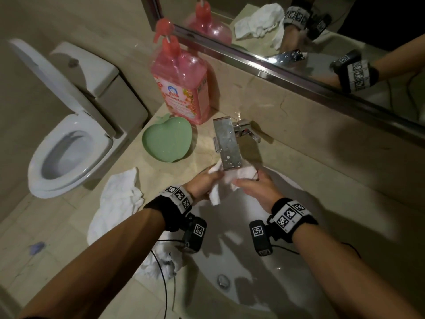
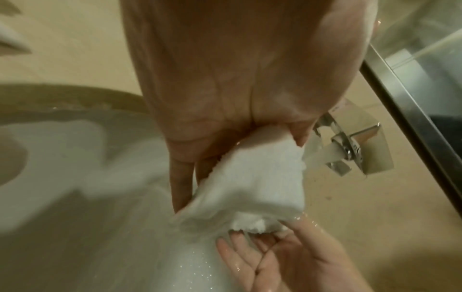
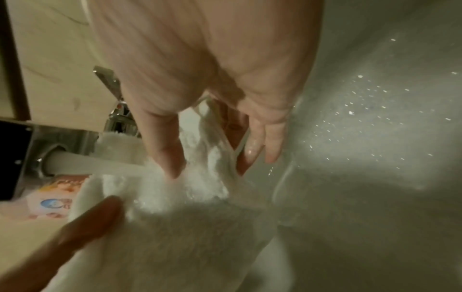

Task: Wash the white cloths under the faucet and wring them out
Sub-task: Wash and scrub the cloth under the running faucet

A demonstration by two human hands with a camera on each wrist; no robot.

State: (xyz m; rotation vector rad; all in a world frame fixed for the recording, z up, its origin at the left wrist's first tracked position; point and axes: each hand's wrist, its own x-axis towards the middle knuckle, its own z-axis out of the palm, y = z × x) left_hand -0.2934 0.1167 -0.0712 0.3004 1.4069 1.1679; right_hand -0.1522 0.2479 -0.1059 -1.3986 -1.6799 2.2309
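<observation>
I hold a white cloth (image 1: 226, 179) under the running faucet (image 1: 227, 145).
My left hand (image 1: 203, 184) pinches one side; my right hand (image 1: 257, 188) pinches the other with nearly straight fingers, above the sink (image 1: 299, 261).

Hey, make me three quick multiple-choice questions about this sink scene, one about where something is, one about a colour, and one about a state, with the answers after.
1. Where does the green apple-shaped dish sit?
A. In the sink basin
B. On the counter beside the pink soap bottle
C. On the toilet lid

2. What colour is the cloth held under the faucet?
A. White
B. Blue
C. Yellow

3. What is the state of the faucet?
A. Shut off and dry
B. Covered by a cloth
C. Running, with water hitting the cloth

Answers:
1 B, the head view shows the dish on the counter just in front of the bottle.
2 A, the cloth gripped by the left hand and the right hand is white in all views.
3 C, the wrist views show a stream pouring from the spout onto the cloth.
</observation>
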